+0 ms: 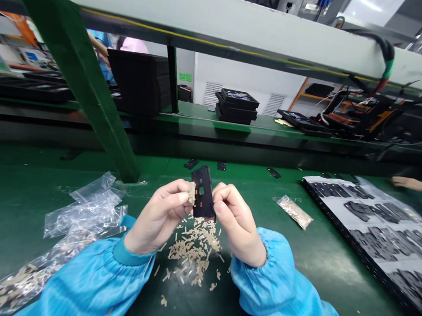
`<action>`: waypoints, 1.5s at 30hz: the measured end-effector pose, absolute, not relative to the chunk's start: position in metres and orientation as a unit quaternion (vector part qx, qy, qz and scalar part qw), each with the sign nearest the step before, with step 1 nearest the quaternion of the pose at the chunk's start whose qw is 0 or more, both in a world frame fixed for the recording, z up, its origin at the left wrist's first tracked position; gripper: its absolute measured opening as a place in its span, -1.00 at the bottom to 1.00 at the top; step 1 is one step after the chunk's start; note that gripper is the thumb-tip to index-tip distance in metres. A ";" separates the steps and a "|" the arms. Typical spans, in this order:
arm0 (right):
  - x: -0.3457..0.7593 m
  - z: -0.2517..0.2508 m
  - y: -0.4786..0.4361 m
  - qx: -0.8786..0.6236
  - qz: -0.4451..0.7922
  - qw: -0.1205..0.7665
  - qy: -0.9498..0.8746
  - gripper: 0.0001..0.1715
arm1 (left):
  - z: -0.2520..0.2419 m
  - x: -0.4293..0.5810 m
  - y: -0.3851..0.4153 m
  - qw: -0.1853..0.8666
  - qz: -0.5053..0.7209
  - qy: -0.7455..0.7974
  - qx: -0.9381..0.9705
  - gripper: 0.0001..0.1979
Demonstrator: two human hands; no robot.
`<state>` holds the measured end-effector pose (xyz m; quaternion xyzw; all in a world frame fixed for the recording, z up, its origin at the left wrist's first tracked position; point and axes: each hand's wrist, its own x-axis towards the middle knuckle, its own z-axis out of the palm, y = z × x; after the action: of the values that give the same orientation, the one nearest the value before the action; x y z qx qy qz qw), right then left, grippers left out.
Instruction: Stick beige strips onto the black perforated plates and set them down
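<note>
Between my hands a thin black plastic plate (204,198) with small cut-out windows is held up, tilted, above the bench. My right hand (234,217) pinches its right edge between thumb and finger. A small tan piece (191,193), like the ones below, sits between the thumb and fingers of my left hand (167,212), against the plate's left edge. Whether the left fingers also grip the plate is hidden. Beneath both hands lies a loose pile of small tan pieces (193,248), mixed with clear bits.
Clear plastic bags (84,216) with tan pieces lie left; a small filled bag (294,211) lies right. A black tray (323,209) holds rows of black plates. A green post (82,81) rises left. A co-worker's hand (411,184) reaches in at far right.
</note>
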<state>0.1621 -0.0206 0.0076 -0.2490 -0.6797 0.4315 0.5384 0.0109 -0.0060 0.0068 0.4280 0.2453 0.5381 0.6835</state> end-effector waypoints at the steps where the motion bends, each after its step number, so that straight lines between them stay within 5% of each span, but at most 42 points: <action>1: 0.162 0.007 -0.020 -0.254 0.412 0.540 -0.689 -0.80 | 0.007 0.011 -0.006 0.688 0.538 0.248 0.418 -0.84; 10: 0.160 0.002 -0.016 -0.272 0.270 0.560 -0.735 -0.85 | 0.008 0.018 -0.012 0.725 0.533 0.263 0.347 -0.84; 21: 0.156 -0.011 -0.006 -0.268 -0.065 0.564 -0.778 -0.77 | 0.002 0.022 -0.017 0.726 0.565 0.236 0.311 -0.91; 26: 0.153 -0.008 -0.007 -0.208 0.001 0.582 -0.786 -0.65 | 0.004 0.012 -0.015 0.639 0.609 0.172 0.437 -0.88; 33: 0.160 -0.001 -0.016 -0.178 0.235 0.571 -0.766 -0.74 | -0.001 0.005 -0.008 0.547 0.635 0.169 0.519 -0.91; 45: 0.163 0.003 -0.016 -0.152 0.358 0.528 -0.755 -0.76 | 0.001 0.008 -0.010 0.536 0.596 0.212 0.560 -0.86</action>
<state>0.1633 -0.0157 0.0026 -0.1524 -0.7546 0.3583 0.5281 0.0083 -0.0100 0.0011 0.5595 0.2115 0.5957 0.5361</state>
